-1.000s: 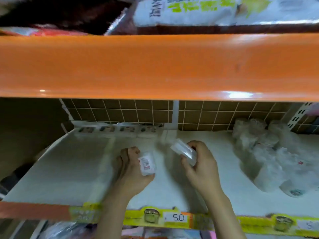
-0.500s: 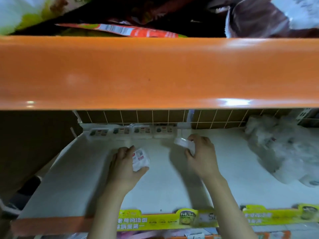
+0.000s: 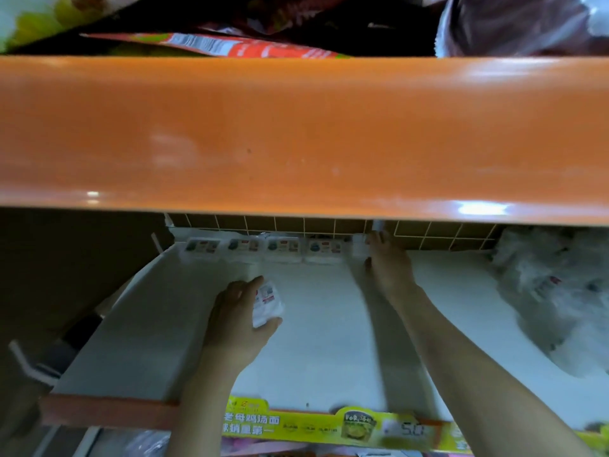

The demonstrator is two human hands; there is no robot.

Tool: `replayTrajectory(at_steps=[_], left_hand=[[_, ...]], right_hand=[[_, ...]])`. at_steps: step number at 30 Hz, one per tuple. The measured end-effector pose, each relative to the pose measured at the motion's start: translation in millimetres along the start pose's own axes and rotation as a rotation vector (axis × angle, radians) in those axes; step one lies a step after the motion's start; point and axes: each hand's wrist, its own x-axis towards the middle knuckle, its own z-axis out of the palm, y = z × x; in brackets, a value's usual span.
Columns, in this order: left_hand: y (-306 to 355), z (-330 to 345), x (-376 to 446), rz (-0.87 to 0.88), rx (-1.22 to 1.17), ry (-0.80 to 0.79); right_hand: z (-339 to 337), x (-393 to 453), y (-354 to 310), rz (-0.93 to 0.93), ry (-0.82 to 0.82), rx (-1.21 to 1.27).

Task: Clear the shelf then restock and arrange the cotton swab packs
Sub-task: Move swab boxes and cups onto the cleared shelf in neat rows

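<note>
Left hand (image 3: 235, 319) clasps a pack (image 3: 267, 301), long axis slanting toward the back row (image 3: 263, 249). Right hand (image 3: 390, 267) reaches that row's end; its grip can't be made out. Loose heap (image 3: 557, 291) beyond it.

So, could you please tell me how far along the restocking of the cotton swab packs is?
Done: the shelf is mostly bare, with a row of four packs along the back grid. In hand: the right hand is at the end of that row; whether it grips a pack is hidden. The left hand holds another pack. Left: the heap of bagged packs at the right.
</note>
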Motion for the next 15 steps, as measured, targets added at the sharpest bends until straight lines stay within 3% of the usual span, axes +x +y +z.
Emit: replayTrajectory(at_steps=[3,6,15], left_hand=[[-5.1,3.5,-6.0,-0.027,-0.003,0.008],[-9.0,6.0,-9.8,-0.048,0.005,0.030],[-29.5,-2.4,6.1,-0.045,0.065,-0.006]], right_hand=[[8.4,-9.2,-1.1,0.003,0.000,0.125],[12.9,-17.3,2.4,-0.178,0.060,0.118],[15.8,-30.7,-39.6,-0.136,0.086,0.056]])
